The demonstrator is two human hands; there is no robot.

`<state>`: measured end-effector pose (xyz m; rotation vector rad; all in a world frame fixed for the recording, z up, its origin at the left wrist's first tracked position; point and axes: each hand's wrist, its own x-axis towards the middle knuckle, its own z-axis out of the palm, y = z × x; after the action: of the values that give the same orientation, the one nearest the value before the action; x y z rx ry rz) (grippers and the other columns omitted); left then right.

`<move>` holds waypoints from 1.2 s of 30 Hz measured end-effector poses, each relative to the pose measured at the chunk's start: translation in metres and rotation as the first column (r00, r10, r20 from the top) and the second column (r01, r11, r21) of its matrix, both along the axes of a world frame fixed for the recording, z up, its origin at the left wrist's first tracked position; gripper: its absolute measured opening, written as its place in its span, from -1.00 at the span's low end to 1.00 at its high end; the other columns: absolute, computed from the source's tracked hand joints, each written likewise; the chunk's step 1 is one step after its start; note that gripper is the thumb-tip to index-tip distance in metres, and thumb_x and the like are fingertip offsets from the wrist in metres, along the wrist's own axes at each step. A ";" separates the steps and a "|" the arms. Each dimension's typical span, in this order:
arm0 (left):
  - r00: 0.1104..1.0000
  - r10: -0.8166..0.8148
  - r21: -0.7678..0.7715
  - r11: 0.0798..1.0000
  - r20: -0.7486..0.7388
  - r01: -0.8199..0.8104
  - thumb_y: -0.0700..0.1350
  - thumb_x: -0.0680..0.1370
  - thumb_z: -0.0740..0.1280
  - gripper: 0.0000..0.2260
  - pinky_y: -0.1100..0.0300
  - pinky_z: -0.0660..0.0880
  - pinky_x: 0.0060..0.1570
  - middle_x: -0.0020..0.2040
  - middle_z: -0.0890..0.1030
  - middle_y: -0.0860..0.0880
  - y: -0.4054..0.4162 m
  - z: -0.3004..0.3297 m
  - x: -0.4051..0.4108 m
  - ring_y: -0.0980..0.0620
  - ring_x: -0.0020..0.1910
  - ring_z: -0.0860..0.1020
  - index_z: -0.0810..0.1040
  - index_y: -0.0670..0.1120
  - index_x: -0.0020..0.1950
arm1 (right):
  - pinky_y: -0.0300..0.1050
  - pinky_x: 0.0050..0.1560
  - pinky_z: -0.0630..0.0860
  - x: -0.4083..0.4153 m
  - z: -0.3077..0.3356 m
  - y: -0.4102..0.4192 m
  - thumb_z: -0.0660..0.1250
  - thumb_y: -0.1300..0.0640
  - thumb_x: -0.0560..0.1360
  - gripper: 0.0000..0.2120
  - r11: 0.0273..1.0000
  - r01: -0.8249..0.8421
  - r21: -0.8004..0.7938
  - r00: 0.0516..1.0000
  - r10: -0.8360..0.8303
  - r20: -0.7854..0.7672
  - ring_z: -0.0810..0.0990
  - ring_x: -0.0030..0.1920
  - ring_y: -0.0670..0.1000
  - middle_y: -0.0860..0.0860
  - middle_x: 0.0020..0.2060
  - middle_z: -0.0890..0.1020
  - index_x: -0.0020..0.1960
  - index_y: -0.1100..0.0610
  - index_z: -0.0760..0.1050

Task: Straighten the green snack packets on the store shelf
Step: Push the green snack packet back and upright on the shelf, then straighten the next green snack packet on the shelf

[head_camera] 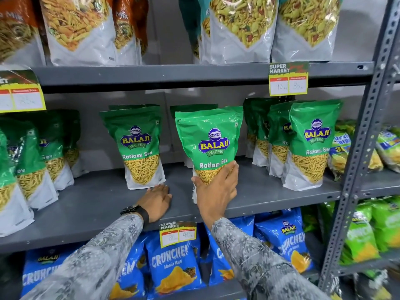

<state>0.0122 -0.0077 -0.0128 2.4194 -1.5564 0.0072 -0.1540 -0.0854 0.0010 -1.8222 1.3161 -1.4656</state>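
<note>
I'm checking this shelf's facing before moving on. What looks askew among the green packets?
The packet in the right hand, the centre Ratlami Sev packet, leans left and sits further forward than its neighbours. The far-left green packets slant and overlap. The packet by the left hand stands straight.

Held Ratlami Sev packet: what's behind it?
Behind the held packet, gripped by the right hand, the top edges of more green packets show. How many, and how they stand, is covered.
</note>
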 end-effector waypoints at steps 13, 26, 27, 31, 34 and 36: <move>0.964 0.267 -0.077 0.961 0.004 -0.266 0.05 0.69 -0.03 -0.49 -0.10 -0.03 0.61 0.63 0.12 -0.15 0.108 0.008 0.078 -0.12 0.63 0.04 0.16 -0.16 0.59 | 0.39 0.59 -0.15 0.047 0.019 0.077 0.23 -0.39 0.52 0.07 0.886 -0.166 -0.433 0.984 0.119 -0.132 -0.21 0.68 0.20 0.18 0.68 -0.18 0.68 0.18 -0.23; 0.983 0.186 0.043 0.982 0.004 -0.186 0.02 0.69 -0.02 -0.58 -0.19 0.06 0.56 0.54 0.30 -0.18 0.109 0.011 0.162 -0.17 0.59 0.15 0.36 -0.16 0.43 | 0.34 0.62 -0.04 0.217 0.020 0.068 0.50 -0.36 0.37 0.32 0.971 -0.240 0.021 0.970 0.240 -0.037 -0.17 0.67 0.24 0.30 0.66 -0.16 0.65 0.31 -0.25; 0.984 0.180 0.035 0.983 0.004 -0.180 0.02 0.69 -0.03 -0.58 -0.16 0.06 0.57 0.55 0.28 -0.17 0.108 0.008 0.164 -0.16 0.60 0.14 0.34 -0.16 0.44 | 0.32 0.63 -0.04 0.223 0.020 0.064 0.52 -0.38 0.33 0.36 0.977 -0.209 0.051 0.978 0.210 -0.009 -0.15 0.68 0.25 0.30 0.66 -0.14 0.65 0.32 -0.24; 0.986 0.160 0.032 0.986 0.055 -0.162 0.03 0.69 -0.06 -0.54 -0.08 0.05 0.58 0.60 0.21 -0.14 0.108 0.002 0.166 -0.11 0.61 0.12 0.26 -0.14 0.52 | 0.32 0.60 -0.03 0.243 0.020 0.050 0.58 -0.42 0.20 0.47 0.986 -0.152 0.062 0.988 0.150 0.035 -0.04 0.67 0.24 0.29 0.66 -0.02 0.65 0.31 -0.22; 0.985 0.152 0.048 0.987 0.079 -0.156 0.03 0.69 -0.06 -0.53 -0.07 0.03 0.58 0.60 0.20 -0.13 0.108 0.003 0.165 -0.09 0.61 0.11 0.24 -0.15 0.54 | 0.36 0.56 0.13 0.253 0.018 0.050 0.63 -0.40 0.13 0.50 0.991 -0.122 0.046 0.992 0.121 0.044 0.17 0.61 0.28 0.30 0.62 0.16 0.65 0.32 -0.16; 0.985 0.152 0.053 0.986 0.083 -0.156 0.03 0.69 -0.06 -0.52 -0.08 0.02 0.59 0.61 0.19 -0.13 0.108 0.004 0.165 -0.08 0.61 0.12 0.22 -0.17 0.55 | 0.33 0.50 0.26 0.258 0.015 0.053 0.66 -0.32 0.16 0.45 0.995 -0.093 0.022 0.994 0.092 0.052 0.32 0.50 0.33 0.31 0.53 0.29 0.64 0.35 -0.11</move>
<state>0.1768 0.1002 -0.0093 2.6097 -1.4157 0.0881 0.1038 -0.0326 0.0164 -1.7938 1.2035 -1.4311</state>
